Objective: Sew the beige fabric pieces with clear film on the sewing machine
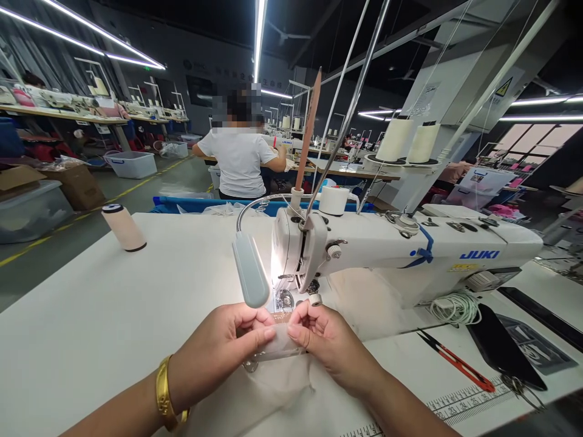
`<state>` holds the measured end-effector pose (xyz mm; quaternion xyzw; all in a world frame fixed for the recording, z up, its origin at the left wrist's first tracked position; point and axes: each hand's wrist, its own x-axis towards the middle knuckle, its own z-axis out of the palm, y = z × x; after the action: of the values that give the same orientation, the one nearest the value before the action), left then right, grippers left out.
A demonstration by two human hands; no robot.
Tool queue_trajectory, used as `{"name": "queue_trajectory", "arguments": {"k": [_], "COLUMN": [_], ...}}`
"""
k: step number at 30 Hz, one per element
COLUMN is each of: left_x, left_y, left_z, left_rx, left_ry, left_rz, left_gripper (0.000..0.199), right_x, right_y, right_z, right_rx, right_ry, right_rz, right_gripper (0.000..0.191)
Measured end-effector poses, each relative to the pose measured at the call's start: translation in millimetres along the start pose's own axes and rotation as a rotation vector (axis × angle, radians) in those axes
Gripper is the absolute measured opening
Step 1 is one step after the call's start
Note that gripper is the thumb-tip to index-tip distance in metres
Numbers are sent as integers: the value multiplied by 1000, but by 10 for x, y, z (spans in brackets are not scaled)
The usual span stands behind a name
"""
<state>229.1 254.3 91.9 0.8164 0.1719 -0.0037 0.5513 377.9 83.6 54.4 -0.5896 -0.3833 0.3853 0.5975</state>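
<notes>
Both hands pinch a sheer pale fabric (280, 345) just in front of the sewing machine (364, 237). My left hand (228, 340), with a gold bangle at its wrist, has thumb and fingers closed on the cloth's left side. My right hand (325, 337) grips it a short way to the right. Between the fingertips a small brownish strip shows, lying near the presser foot (285, 300). More of the sheer cloth hangs down toward me. A lit grey lamp (250, 270) sits above my left fingers.
On the table (191, 261) stands a peach thread cone (124, 227) at the far left. Red thread snips (455, 361), a black phone (503, 346) and a coiled pale cord (455, 308) lie at right. A person in white (241, 155) sits ahead.
</notes>
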Motion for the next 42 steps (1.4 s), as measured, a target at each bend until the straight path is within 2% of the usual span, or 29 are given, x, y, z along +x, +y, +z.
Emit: {"name": "queue_trajectory", "arguments": {"k": [11,13,15,18,20,21,23,25,27,30,33,36,40,42], "left_x": [24,-39,-183,-443,-498,-461,-260,49,365,679,769,765,776,751], "left_y": [-20,6,77,252,352,375,340,199,-1,-263,-380,-389,-341,-288], "left_z": [-5,-10,-41,-154,-248,-286,-321,-296,-235,-158,-150,-177,-207,-217], "left_rx": [43,68,120,220,326,397,547,599,628,617,594,586,601,624], "left_ry": [28,41,1,-86,-109,-114,-116,-53,-1,-14,-13,-10,-7,33], "left_rz": [33,67,90,66,54,71,128,220,259,279,299,308,321,344], "left_gripper": [47,45,44,43,41,39,39,35,31,33,33,31,32,31], "right_x": [-21,-73,-182,-388,-464,-465,-401,-288,-184,-107,-77,-45,-35,-50], "right_y": [-9,-46,-138,-332,-410,-409,-317,-142,27,111,29,4,154,219], "right_z": [10,32,73,173,255,293,352,366,326,184,20,-83,-89,-68], "right_rx": [-121,-147,-187,-187,-158,-177,-323,-570,-798,-937,-908,-886,-978,-1036], "right_ry": [34,38,36,-92,-193,-201,-113,28,105,78,-8,-45,-48,-18], "right_rz": [10,0,-10,26,57,51,-22,-136,-220,-239,-216,-279,-472,-517], "right_gripper": [37,36,34,29,25,23,19,23,27,27,23,14,31,37]}}
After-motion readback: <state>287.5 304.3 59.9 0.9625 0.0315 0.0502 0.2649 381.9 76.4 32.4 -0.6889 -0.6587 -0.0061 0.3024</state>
